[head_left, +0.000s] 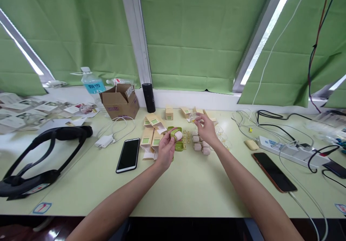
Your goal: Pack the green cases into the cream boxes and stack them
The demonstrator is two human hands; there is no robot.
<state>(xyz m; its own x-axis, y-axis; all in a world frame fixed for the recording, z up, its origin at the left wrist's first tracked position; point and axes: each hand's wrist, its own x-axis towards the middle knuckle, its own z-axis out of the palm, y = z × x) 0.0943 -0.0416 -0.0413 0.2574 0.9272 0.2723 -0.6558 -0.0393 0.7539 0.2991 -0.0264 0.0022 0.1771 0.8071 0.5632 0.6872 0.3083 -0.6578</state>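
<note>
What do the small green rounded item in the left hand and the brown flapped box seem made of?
Small green rounded item: plastic or silicone, satin-looking; smooth, evenly coloured surface, too small to settle. Brown flapped box: likely matt cardboard, given its stiff folded flaps.

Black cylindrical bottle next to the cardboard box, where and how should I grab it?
I'd put the grip around the middle of the black cylindrical bottle, coming from the front right. It stands upright, with round, nearly straight sides that suit a wraparound hold, and the brown cardboard box sits close on its left, making that side tighter.
</note>
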